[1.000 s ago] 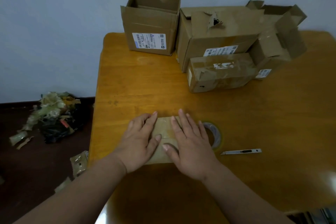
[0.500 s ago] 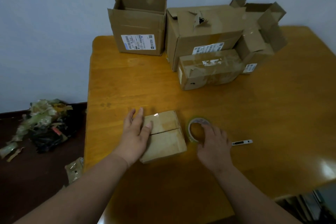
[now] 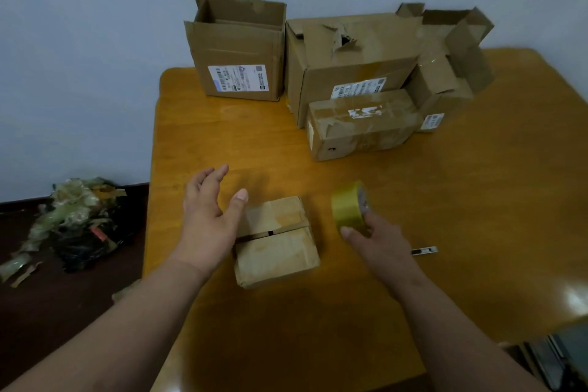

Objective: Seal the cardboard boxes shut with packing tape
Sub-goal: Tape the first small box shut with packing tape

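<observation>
Wooden table (image 3: 461, 188) is carrying a small cardboard box (image 3: 276, 240) near its front edge, flaps meeting along an untaped seam. Left hand (image 3: 208, 219) is hovering beside it, fingers spread. Right hand (image 3: 378, 243) is gripping the tape roll (image 3: 348, 208), seemingly tilted upright. A box cutter (image 3: 424, 251) is lying just beyond it.

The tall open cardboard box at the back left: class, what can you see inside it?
Inside the tall open cardboard box, only bare brown inner walls and an inward-folded flap show. The front wall hides its floor, so any contents cannot be seen.
</observation>
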{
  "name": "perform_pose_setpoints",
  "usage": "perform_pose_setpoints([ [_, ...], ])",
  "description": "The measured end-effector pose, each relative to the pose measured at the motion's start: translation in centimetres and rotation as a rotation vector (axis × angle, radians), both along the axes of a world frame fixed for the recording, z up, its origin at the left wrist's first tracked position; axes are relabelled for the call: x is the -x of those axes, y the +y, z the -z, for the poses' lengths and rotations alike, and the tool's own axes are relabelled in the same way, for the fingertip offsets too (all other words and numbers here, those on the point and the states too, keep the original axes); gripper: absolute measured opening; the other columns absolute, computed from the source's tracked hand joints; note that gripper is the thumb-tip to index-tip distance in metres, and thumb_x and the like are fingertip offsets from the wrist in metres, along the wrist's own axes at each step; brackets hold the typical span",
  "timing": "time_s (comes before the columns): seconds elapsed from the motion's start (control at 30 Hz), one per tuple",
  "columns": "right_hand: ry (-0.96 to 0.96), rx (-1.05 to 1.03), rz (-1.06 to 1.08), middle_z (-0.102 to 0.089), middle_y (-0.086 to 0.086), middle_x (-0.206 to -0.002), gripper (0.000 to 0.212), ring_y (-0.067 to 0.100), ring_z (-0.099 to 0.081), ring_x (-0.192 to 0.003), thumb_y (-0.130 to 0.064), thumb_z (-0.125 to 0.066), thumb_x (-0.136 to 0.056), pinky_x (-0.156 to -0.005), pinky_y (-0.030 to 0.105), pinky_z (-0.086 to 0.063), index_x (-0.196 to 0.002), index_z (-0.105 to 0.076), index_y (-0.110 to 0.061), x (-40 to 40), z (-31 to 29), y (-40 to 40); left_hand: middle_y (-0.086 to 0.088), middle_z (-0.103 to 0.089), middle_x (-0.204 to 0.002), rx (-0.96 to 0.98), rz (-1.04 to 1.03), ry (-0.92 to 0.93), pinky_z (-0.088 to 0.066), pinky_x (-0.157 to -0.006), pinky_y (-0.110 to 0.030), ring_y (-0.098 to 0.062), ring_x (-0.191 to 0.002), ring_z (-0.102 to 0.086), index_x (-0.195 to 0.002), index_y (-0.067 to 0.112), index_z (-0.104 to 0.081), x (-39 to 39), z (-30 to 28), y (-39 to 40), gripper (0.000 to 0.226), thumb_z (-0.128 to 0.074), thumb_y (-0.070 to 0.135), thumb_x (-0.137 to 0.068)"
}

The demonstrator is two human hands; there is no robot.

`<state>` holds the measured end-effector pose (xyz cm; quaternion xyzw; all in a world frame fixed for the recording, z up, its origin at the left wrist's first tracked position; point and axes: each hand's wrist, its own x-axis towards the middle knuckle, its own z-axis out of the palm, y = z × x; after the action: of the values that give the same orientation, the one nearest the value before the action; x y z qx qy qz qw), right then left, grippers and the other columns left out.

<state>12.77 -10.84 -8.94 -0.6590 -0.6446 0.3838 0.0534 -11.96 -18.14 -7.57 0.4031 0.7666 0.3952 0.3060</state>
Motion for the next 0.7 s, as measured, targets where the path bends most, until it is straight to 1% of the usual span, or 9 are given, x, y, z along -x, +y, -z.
perform_pose_setpoints([
  [0.07, 0.408, 0.132, 0.192, -0.068, -0.002, -0.107, 0.029, 0.019, -0.061, -0.102, -0.032, -0.062, -0.095, -0.089, 0.041, -0.049, -0.121, -0.064, -0.019, 0.1, -1.6, 0.2, 0.008, -0.026, -0.148, -0.017, 0.043, 0.042, -0.034, -0.113, -0.048, -0.024, -0.137, -0.034, -0.147, 0.03, -0.036, -0.7, -0.7, 0.3, 0.055, -0.054, 0.038, -0.096],
  [0.13, 0.66, 0.231, 0.33, -0.073, 0.004, -0.103, 0.024, 0.021, -0.063, -0.099, -0.025, -0.062, -0.094, -0.083, 0.038, -0.049, -0.116, -0.066, -0.017, 0.0, -2.8, 0.4, 0.01, -0.028, -0.145, -0.057, 0.098, 0.09, -0.037, -0.11, -0.05, -0.032, -0.128, -0.043, -0.146, 0.03, -0.037, -1.9, -1.7, 0.7, 0.055, -0.056, 0.036, -0.095],
  [0.17, 0.743, 0.275, 0.374, -0.074, 0.007, -0.1, 0.023, 0.024, -0.063, -0.099, -0.025, -0.063, -0.092, -0.086, 0.042, -0.048, -0.113, -0.066, -0.016, -0.2, -3.2, 0.5, 0.011, -0.03, -0.144, -0.09, 0.134, 0.127, -0.036, -0.111, -0.048, -0.027, -0.129, -0.042, -0.146, 0.03, -0.037, -2.6, -2.2, 0.8, 0.056, -0.058, 0.035, -0.094],
  [0.23, 0.872, 0.354, 0.43, -0.074, 0.012, -0.097, 0.034, 0.029, -0.063, -0.1, -0.028, -0.067, -0.084, -0.092, 0.049, -0.046, -0.113, -0.066, -0.01, -0.3, -3.6, 0.7, 0.015, -0.031, -0.141, -0.153, 0.233, 0.229, -0.03, -0.114, -0.038, -0.008, -0.133, -0.029, -0.146, 0.035, -0.034, -4.3, -3.4, 1.0, 0.06, -0.058, 0.037, -0.092],
  [0.33, 0.98, 0.414, 0.444, -0.072, 0.017, -0.1, 0.051, 0.031, -0.064, -0.098, -0.031, -0.07, -0.074, -0.095, 0.051, -0.046, -0.118, -0.064, -0.005, -0.5, -4.0, 0.6, 0.017, -0.034, -0.144, -0.192, 0.44, 0.364, -0.023, -0.111, -0.031, 0.002, -0.129, -0.024, -0.147, 0.039, -0.032, -7.0, -5.0, 1.1, 0.064, -0.058, 0.045, -0.089],
  [0.43, 1.062, 0.451, 0.363, -0.067, 0.019, -0.108, 0.043, 0.031, -0.062, -0.098, -0.031, -0.064, -0.084, -0.086, 0.046, -0.046, -0.117, -0.066, -0.004, -0.9, -4.3, 0.3, 0.012, -0.042, -0.141, -0.251, 0.583, 0.453, -0.026, -0.109, -0.033, -0.007, -0.131, -0.033, -0.143, 0.032, -0.042, -9.5, -5.4, 1.2, 0.064, -0.06, 0.048, -0.083],
  [0.5, 1.093, 0.471, 0.305, -0.067, 0.017, -0.119, 0.04, 0.032, -0.062, -0.111, -0.033, -0.058, -0.09, -0.095, 0.05, -0.045, -0.12, -0.067, -0.007, -1.2, -4.5, 0.1, 0.01, -0.047, -0.138, -0.256, 0.601, 0.49, -0.028, -0.11, -0.034, -0.01, -0.129, -0.036, -0.14, 0.03, -0.047, -10.7, -5.1, 1.4, 0.062, -0.062, 0.044, -0.081],
  [0.57, 1.098, 0.482, 0.263, -0.066, 0.016, -0.125, 0.04, 0.033, -0.059, -0.121, -0.034, -0.054, -0.095, -0.109, 0.055, -0.038, -0.124, -0.065, -0.009, -1.4, -4.6, -0.2, 0.008, -0.051, -0.135, -0.256, 0.57, 0.497, -0.031, -0.112, -0.038, -0.01, -0.126, -0.039, -0.137, 0.028, -0.051, -11.5, -4.8, 1.5, 0.059, -0.065, 0.038, -0.081],
  [0.7, 1.081, 0.471, 0.282, -0.067, 0.014, -0.124, 0.038, 0.032, -0.06, -0.121, -0.036, -0.053, -0.098, -0.111, 0.058, -0.035, -0.124, -0.065, -0.012, -1.8, -4.8, -0.5, 0.006, -0.059, -0.125, -0.272, 0.484, 0.477, -0.042, -0.103, -0.044, -0.015, -0.117, -0.051, -0.128, 0.025, -0.059, -12.3, -4.7, 1.3, 0.052, -0.065, 0.035, -0.077],
])
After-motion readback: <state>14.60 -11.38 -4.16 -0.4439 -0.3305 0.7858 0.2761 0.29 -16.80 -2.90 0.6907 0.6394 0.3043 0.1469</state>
